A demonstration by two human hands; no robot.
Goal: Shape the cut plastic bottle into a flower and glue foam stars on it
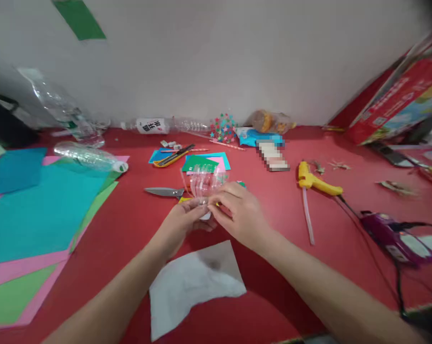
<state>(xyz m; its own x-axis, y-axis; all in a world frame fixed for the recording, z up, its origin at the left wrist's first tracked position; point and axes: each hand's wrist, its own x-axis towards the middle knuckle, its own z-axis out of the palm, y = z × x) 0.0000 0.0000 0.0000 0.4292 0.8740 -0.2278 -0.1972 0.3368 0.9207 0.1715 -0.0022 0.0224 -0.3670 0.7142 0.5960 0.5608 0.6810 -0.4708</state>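
Clear plastic strips fan upward from a cut bottle top (pixel 201 184) held between both hands over the middle of the table. My left hand (pixel 190 215) is closed round its lower end, where a white part, perhaps the cap, shows below the fingers. From the right, my right hand (pixel 237 208) pinches the piece at the base of the strips; the fingertips hide the exact spot. Just behind the hands lie scissors (pixel 165 192) with yellow handles, partly covered by my left hand. A torn white paper sheet (pixel 190 282) lies on the table below my wrists.
Coloured paper sheets (pixel 40 215) cover the left side, with a clear bottle (pixel 89 155) on them. A yellow utility knife (pixel 173 156) and small paper pieces (pixel 201 164) lie behind. At right are a yellow glue gun (pixel 314 180), its cord and a purple power strip (pixel 395 239).
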